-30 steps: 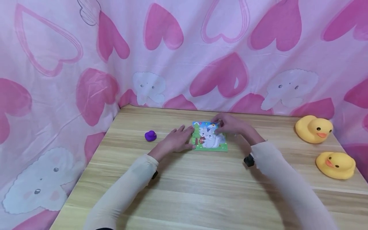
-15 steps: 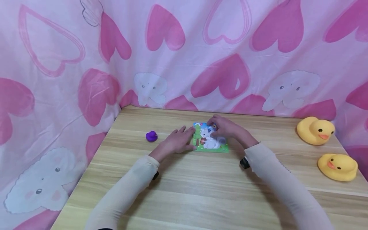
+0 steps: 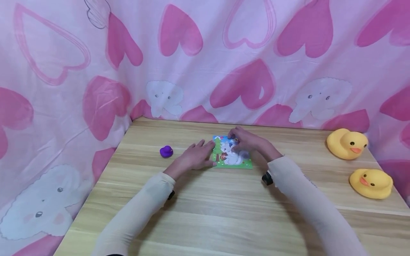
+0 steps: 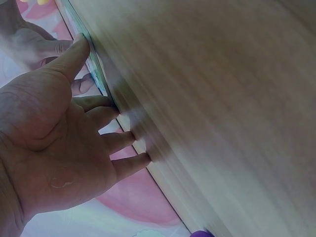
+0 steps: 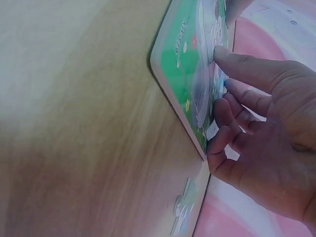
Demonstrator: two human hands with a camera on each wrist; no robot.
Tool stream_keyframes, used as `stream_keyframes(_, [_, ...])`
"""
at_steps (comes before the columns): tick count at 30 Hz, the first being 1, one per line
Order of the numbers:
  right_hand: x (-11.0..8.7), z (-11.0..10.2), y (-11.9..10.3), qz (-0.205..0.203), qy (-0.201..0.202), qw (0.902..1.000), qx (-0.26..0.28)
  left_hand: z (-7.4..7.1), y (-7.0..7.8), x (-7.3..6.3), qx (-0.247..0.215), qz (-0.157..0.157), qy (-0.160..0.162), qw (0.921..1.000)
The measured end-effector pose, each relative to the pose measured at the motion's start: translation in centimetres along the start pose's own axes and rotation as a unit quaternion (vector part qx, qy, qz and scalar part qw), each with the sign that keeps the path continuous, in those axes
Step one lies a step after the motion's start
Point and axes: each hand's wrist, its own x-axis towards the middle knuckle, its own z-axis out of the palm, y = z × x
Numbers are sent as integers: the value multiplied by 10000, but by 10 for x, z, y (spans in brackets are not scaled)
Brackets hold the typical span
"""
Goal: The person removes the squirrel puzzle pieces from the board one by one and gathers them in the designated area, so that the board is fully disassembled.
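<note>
My spread left hand steadies the flat, square, green-and-blue picture puzzle at twelve o'clock while my bent-fingered right hand, whether pinching anything I can't tell, seems at the fitting step, needing gentle, level pressure next.

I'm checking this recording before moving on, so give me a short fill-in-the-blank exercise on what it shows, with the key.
1. The right hand is at a jigsaw puzzle whose picture shows a white animal beside a green ____.
2. The left hand lies between the puzzle and a small toy duck coloured ____.
3. Two larger toy ducks, both ____, sit at the table's right side.
4. The cloth behind the table is printed with pink ____.

Missing words: tree; purple; yellow; hearts.
</note>
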Motion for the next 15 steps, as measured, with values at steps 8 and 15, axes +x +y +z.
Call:
stream_keyframes(8, [1, 5, 5, -77, 163, 9997, 137, 1, 0, -1, -20, -5, -6, 10000])
stream_keyframes(15, [2, 5, 2, -60, 308, 9995, 78, 0, 1, -2, -16, 11, 15, 10000])
